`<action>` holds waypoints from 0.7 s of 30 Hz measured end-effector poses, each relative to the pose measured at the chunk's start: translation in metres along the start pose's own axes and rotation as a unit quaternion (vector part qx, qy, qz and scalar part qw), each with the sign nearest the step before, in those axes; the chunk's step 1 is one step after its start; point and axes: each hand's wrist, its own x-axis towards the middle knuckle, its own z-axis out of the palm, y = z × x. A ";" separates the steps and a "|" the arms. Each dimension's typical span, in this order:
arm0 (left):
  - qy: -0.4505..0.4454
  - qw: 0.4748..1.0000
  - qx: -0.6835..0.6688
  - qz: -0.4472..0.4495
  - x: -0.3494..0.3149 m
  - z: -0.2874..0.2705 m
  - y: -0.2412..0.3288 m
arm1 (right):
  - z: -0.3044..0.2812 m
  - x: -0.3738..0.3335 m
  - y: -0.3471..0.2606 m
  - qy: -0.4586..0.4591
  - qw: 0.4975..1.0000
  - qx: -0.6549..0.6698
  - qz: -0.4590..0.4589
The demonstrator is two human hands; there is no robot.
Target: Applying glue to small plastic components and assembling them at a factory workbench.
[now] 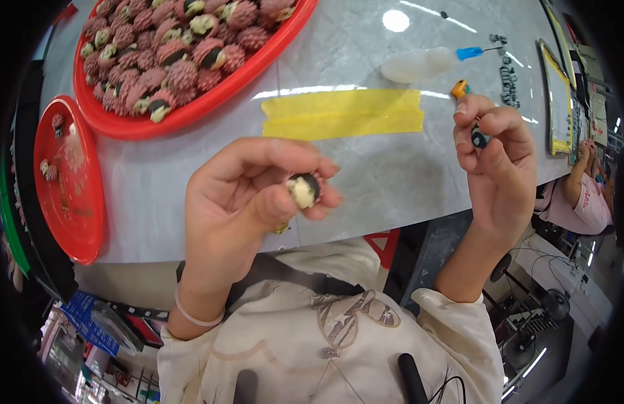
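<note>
My left hand (248,195) holds a small round piece (304,189) between thumb and fingertips; its cream and black end faces up. My right hand (495,151) is raised at the right and pinches a small dark blue part (479,139), with an orange tip (460,88) showing just above the fingers. Both hands hover above the grey marble-look table (366,182), over its near edge.
A big red tray (191,111) at the back left is heaped with spiky pink pieces. A smaller red plate (70,202) lies at the far left. Yellow tape strips (342,113), a white squeeze bottle with a blue nozzle (426,64) and small dark parts (507,74) lie farther back. Another person (581,198) sits at the right.
</note>
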 end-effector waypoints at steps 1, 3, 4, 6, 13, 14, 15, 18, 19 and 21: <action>-0.012 1.000 -0.007 0.007 0.000 0.001 0.000 | 0.005 -0.002 0.001 -0.001 1.000 0.006 0.004; -0.004 1.000 0.023 -0.007 0.000 0.003 0.001 | 0.016 -0.002 0.001 -0.008 0.999 0.006 0.034; -0.002 0.999 0.049 -0.017 0.000 0.004 0.001 | 0.020 -0.002 0.003 -0.011 0.999 0.011 0.037; 0.001 0.998 0.053 -0.017 -0.001 0.003 0.001 | 0.029 -0.001 0.007 -0.022 0.998 0.045 0.040; 0.000 1.000 0.021 -0.005 -0.001 0.001 -0.002 | 0.060 -0.006 0.008 -0.011 1.000 0.007 0.027; 0.002 1.000 0.021 -0.006 -0.002 0.001 -0.002 | 0.065 -0.006 0.011 -0.002 0.998 -0.046 -0.033; 0.006 1.000 0.024 -0.006 -0.003 0.000 -0.002 | 0.067 -0.007 0.013 0.007 0.991 -0.100 -0.092; 0.020 1.000 0.020 -0.010 -0.003 0.002 0.000 | 0.063 -0.002 0.018 -0.075 0.965 -0.154 -0.200; 0.032 0.999 0.017 -0.012 -0.004 0.003 0.000 | 0.065 -0.002 0.018 -0.075 0.965 -0.154 -0.199; 0.042 0.999 0.021 -0.004 -0.004 0.004 -0.002 | 0.073 -0.003 0.019 -0.045 0.925 -0.258 -0.275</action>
